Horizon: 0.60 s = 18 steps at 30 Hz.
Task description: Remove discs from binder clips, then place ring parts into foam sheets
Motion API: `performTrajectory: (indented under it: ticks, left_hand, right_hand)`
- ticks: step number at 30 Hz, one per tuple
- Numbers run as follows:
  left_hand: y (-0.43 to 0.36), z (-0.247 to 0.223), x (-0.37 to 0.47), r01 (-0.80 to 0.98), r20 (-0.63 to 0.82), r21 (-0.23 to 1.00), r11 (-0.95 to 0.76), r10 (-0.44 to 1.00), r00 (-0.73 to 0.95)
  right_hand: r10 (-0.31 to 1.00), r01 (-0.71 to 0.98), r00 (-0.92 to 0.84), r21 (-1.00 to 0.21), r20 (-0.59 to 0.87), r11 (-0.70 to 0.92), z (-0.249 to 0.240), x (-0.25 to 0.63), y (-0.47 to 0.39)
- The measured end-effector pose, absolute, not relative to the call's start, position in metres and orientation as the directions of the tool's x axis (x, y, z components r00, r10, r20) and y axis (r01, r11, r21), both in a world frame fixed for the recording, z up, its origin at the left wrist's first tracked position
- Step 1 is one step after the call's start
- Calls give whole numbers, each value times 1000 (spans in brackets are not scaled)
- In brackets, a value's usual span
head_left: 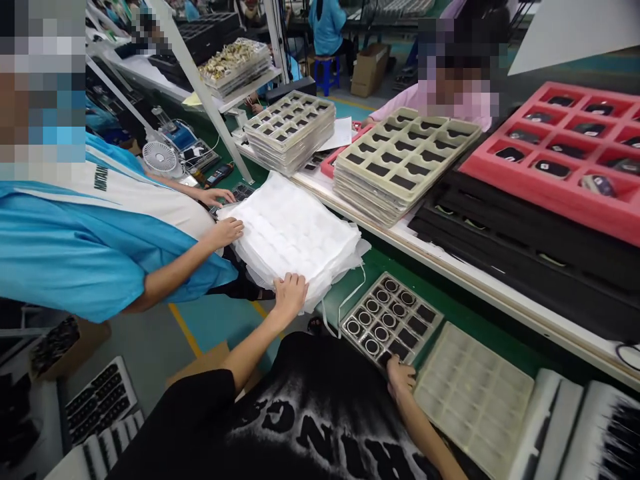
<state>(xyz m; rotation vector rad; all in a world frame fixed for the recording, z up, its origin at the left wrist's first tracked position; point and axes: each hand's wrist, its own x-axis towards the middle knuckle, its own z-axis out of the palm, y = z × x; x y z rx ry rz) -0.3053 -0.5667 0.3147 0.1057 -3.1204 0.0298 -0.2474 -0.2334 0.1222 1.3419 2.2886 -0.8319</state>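
Observation:
My left hand (291, 295) grips the near edge of a stack covered in thin white sheets (300, 230), fingers on top. My right hand (401, 377) is closed on the near corner of a clear compartment tray (345, 325). Dark square pieces fill this tray, and several carry a ring. Beside the right hand lies a pale, frosted compartment tray (475, 393). A co-worker in blue and white stands at the left, one hand (227, 231) on the far left edge of the white stack and the other hand (216, 196) behind it.
Along the raised white shelf stand stacked beige trays (407, 157), clear trays (290, 130) and a red foam tray (565, 133) on black trays. A small fan (161, 157) sits at the back left. A person in pink is across the bench. Cartons stand on the floor.

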Motion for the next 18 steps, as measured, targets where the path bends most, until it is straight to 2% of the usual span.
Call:
performTrajectory:
  ticks: [3, 6, 7, 9, 11, 14, 16, 18]
  left_hand:
    - [-570, 347, -305, -122, 91, 16, 992, -123, -988]
    - [-587, 390, -311, -145, 123, 71, 987, -153, -980]
    - [-594, 403, -314, -152, 119, 98, 983, -163, -979]
    - [-609, 423, -321, -163, 93, 162, 973, -180, -979]
    - [-619, 435, -328, -167, 70, 224, 960, -187, -980]
    - [-629, 444, -334, -169, 63, 274, 947, -193, -979]
    - [-633, 450, -335, -171, 66, 282, 944, -197, -978]
    - [-638, 456, -336, -150, 77, 309, 939, -182, -980]
  right_hand:
    - [766, 903, -423, -292, -484, 315, 132, -244, -238]
    - [719, 803, -582, -405, -379, 437, 153, -245, -252]
    - [644, 712, -689, -472, -331, 519, 163, -249, -261]
    - [391, 433, -896, -615, -212, 659, 186, -262, -284]
    - [104, 151, -989, -738, -110, 658, 212, -283, -314]
    - [-159, -67, -987, -909, 1, 412, 249, -324, -366]
    - [-272, -17, -962, -987, -27, 157, 275, -351, -399]
    - [-401, 135, -912, -987, -89, -89, 303, -374, -430]
